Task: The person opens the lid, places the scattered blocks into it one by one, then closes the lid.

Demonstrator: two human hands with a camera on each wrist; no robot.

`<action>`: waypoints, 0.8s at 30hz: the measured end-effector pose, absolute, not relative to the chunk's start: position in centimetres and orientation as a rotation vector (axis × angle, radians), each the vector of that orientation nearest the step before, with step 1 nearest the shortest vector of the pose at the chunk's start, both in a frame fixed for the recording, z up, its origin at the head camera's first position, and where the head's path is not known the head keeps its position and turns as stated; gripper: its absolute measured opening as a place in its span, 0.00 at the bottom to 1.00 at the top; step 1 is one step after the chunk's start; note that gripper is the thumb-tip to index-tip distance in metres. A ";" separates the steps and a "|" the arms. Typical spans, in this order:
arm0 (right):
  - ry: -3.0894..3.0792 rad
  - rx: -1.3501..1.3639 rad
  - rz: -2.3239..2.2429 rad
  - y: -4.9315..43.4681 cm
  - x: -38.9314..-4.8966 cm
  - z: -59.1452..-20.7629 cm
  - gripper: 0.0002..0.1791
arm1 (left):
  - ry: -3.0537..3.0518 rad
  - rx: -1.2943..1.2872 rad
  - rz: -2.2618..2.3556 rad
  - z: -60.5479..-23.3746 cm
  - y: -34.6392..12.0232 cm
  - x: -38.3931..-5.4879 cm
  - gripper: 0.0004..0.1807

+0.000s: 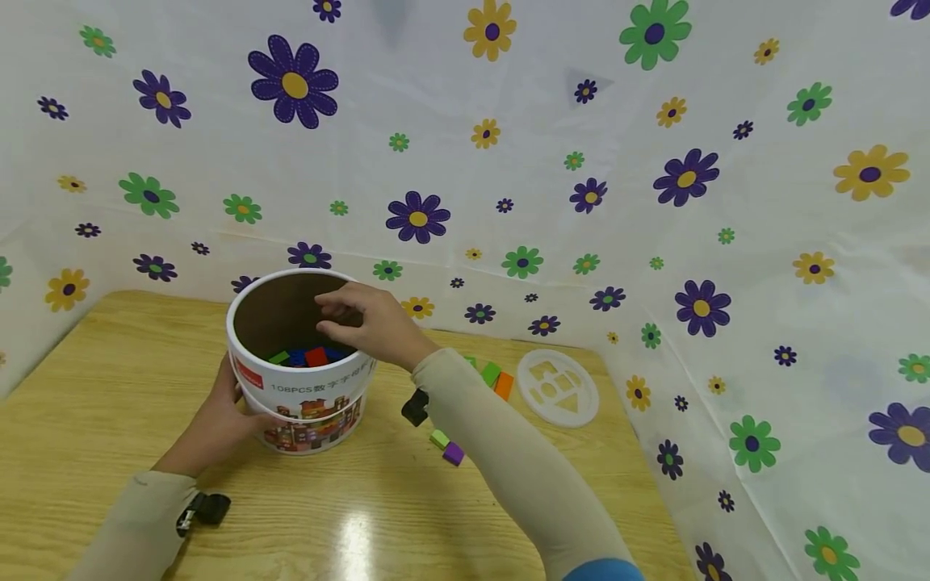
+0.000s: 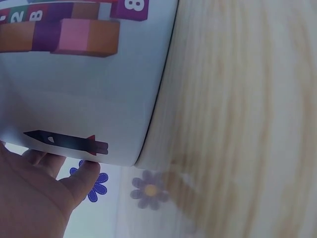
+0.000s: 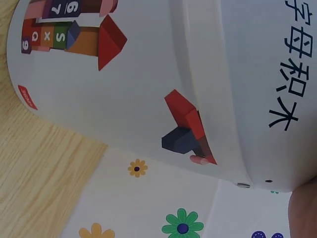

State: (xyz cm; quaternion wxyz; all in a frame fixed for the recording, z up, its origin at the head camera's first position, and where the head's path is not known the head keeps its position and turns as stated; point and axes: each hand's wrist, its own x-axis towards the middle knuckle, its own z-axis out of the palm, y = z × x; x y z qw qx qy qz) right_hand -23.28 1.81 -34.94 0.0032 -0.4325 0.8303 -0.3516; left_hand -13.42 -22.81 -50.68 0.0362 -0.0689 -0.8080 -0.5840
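Observation:
A white bucket (image 1: 250,395) with a toy-block picture stands upright on the wooden table. Inside it lie green, blue and red blocks (image 1: 316,357), low down. My left hand (image 1: 221,424) rests against the bucket's left side, its thumb stretched across the front; in the left wrist view the fingers (image 2: 81,183) touch the bucket wall. My right hand (image 1: 378,324) is over the bucket's right rim, fingers bent loosely above the opening and apart from the thumb. Nothing shows between them. The right wrist view shows mostly the bucket's printed side (image 3: 138,99).
To the right of the bucket lie an orange block (image 1: 504,386), green blocks (image 1: 490,373), a light green block (image 1: 439,439) and a purple block (image 1: 454,453). A white disc with shape cut-outs (image 1: 534,387) lies near the back right edge. Flower-patterned sheeting (image 1: 465,177) hangs behind the table.

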 end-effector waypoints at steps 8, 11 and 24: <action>2.607 -1.384 -1.220 3.2 -22.5 -34.9 0.18 | -2.495 -0.198 -1.803 -50.5 -22.6 -13.3 0.71; 2.661 -1.393 -1.294 5.1 -22.3 -35.0 0.18 | -2.489 -0.202 -1.813 -50.5 -22.5 -13.3 0.71; 2.740 -1.133 -1.103 17.6 -20.4 -40.2 0.17 | -2.467 -0.224 -1.825 -50.9 -22.7 -13.3 0.70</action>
